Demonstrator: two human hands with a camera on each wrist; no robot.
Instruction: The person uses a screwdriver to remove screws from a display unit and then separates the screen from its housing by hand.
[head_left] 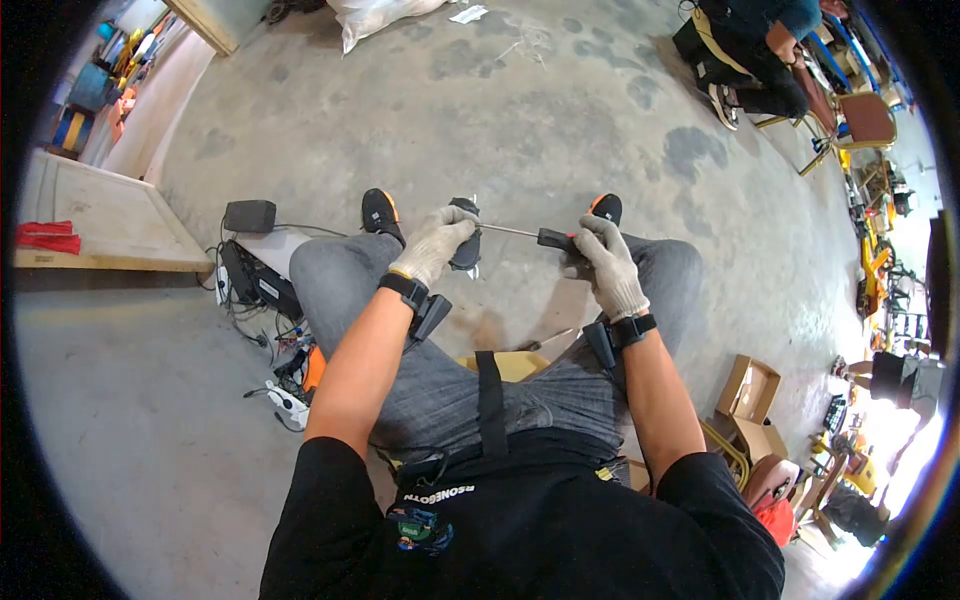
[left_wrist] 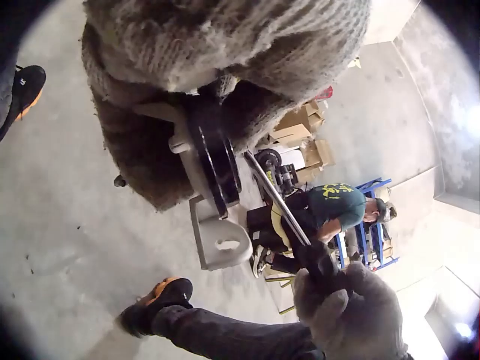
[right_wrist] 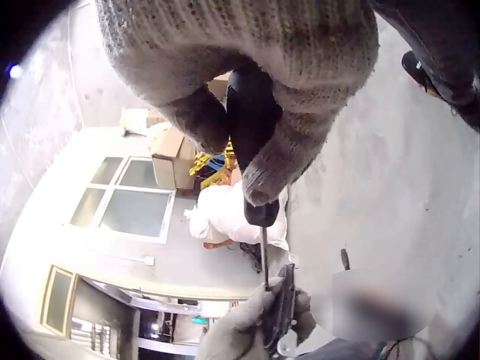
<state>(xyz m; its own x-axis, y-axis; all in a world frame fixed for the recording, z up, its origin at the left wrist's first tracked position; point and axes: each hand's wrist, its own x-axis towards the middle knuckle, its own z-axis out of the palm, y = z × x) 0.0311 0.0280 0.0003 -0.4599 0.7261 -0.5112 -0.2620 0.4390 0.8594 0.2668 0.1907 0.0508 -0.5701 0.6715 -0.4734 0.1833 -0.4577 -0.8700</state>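
Note:
Both hands wear pale knitted gloves. In the head view the left hand grips a dark part with light metal tabs above the floor between the feet. A light bracket with a slot stands out from that part in the left wrist view. My right hand holds a screwdriver by its black handle. The shaft points left, and its tip meets the dark part or the glove beside it; the exact contact is hidden. Fingers and thumb curl round the handle in the right wrist view.
Cables and a black adapter lie on the floor at the left, near a wooden board. Another person sits at the upper right beside a chair. An open cardboard box is at the lower right.

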